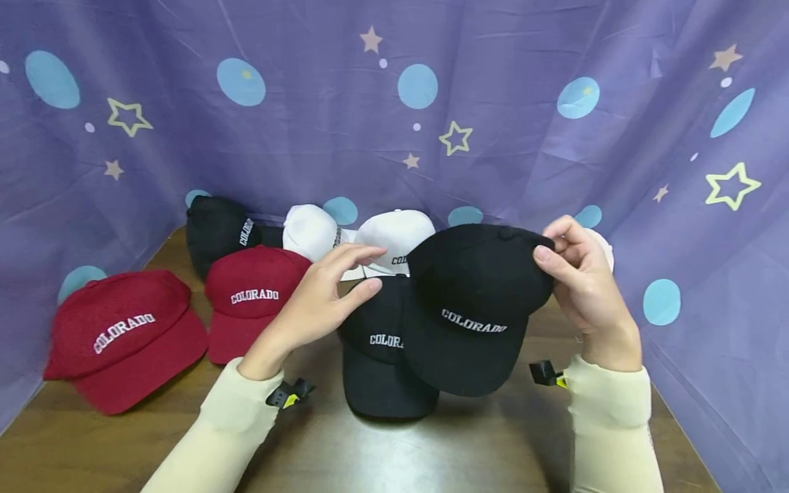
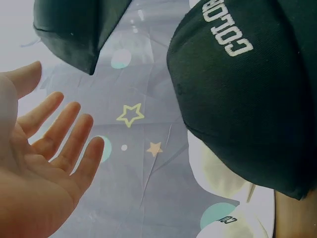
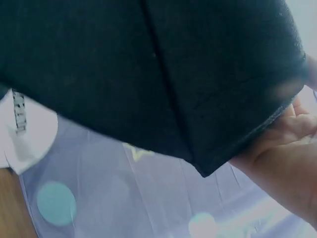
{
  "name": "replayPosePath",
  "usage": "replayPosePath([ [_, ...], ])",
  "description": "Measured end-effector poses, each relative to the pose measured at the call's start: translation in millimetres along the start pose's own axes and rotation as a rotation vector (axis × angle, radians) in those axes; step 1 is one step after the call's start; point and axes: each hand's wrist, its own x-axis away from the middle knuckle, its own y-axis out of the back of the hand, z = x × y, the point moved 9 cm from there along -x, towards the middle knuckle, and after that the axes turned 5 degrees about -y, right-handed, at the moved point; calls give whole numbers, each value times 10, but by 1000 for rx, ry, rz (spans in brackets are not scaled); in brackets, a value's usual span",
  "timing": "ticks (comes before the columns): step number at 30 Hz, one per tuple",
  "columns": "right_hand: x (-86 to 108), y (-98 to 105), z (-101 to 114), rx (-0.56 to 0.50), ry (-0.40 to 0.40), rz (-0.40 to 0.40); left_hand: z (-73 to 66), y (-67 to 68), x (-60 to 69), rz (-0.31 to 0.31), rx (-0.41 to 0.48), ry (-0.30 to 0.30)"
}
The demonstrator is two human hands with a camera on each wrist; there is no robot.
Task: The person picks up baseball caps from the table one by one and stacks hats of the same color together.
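Observation:
A black baseball cap (image 1: 474,287) with white COLORADO lettering is held up off the table by my right hand (image 1: 582,281), which pinches its back edge between thumb and fingers. In the right wrist view the same black cap (image 3: 163,74) fills most of the picture. Behind and below it, a second black cap (image 1: 379,356) rests on the table, partly hidden by the held one. My left hand (image 1: 327,294) hovers to the left of both, holding nothing. Its fingers (image 2: 59,144) are spread and relaxed in the left wrist view, apart from the caps.
Two red caps (image 1: 129,335) sit at the left of the wooden table (image 1: 382,459). Behind them stands another black cap (image 1: 216,233). White caps (image 1: 394,236) line the back, one mostly hidden behind my right hand. A purple curtain (image 1: 345,137) closes off the back and sides.

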Motion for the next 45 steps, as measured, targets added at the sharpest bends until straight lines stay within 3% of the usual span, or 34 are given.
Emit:
replayPosePath([
  [6, -38, -314, -225, 79, -80, 125, -22, 28, 11, 7, 27, -21],
  [9, -58, -463, -365, 90, -130, 192, -39, -38, -2, 53, 126, -50],
  [12, -71, -575, -522, 101, -198, 239, -49, -100, 4, 112, 217, -41],
  [19, -108, -654, -763, 156, -297, 246, -12, -224, 68, 276, 324, 9],
  [26, -109, -660, -837, 111, -328, 249, -25, -306, 125, 399, 568, 28],
  [30, -117, -651, -862, 148, -332, 241, -59, -265, 123, 384, 642, 16],
  [34, -138, -611, -892, 346, -317, 226, -69, -192, 109, 327, 674, 16],
  [38, -131, -579, -934, 518, -314, 273, -13, -145, 107, 279, 686, 50],
  [45, -91, -587, -997, 437, -345, 372, 109, -109, 100, 221, 680, 98],
])
